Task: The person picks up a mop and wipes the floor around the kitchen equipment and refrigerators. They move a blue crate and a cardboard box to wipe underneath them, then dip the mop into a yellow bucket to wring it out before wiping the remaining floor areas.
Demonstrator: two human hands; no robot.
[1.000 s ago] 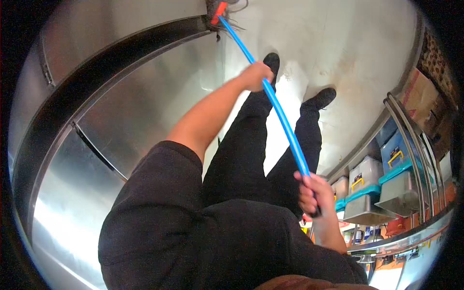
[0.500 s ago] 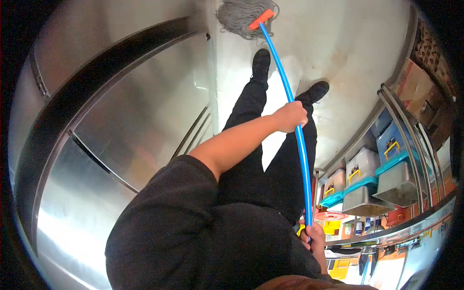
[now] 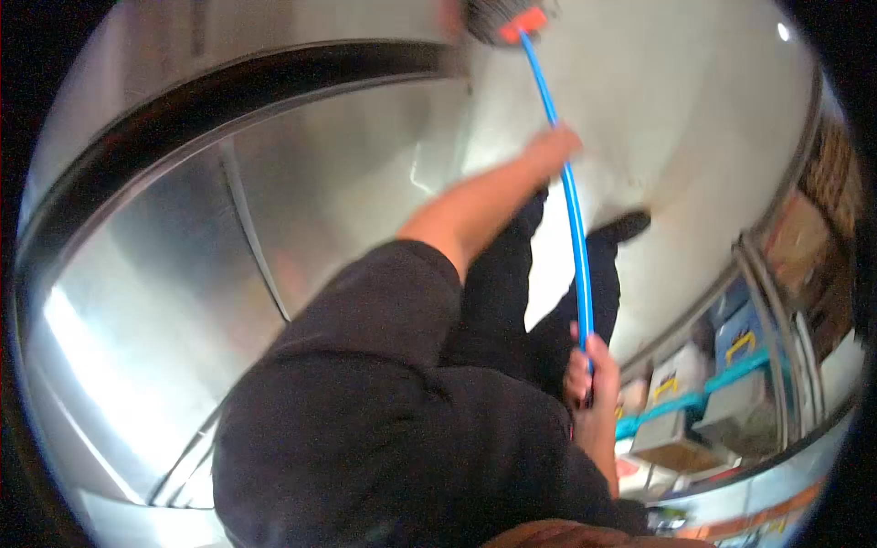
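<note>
- Biggest thing in view is the stainless steel cabinet front (image 3: 274, 210) filling the whole left side, shiny, with a dark band curving across it.
- Next, the pale floor (image 3: 694, 119) runs up the middle and right, and both legs in black trousers stand on it.
- Over on the right there's a metal shelf rack (image 3: 776, 301) with plastic storage boxes (image 3: 676, 379), kinda blurry.
- The blue mop handle (image 3: 574, 219) runs from near the chest out to the orange-clamped mop head (image 3: 512, 16), which sits on the floor at the top edge.
- Left hand (image 3: 555, 144) is wrapped around the handle about halfway along, arm stretched out.
- Right hand (image 3: 585, 370) is closed around the handle's near end, close to the body.
</note>
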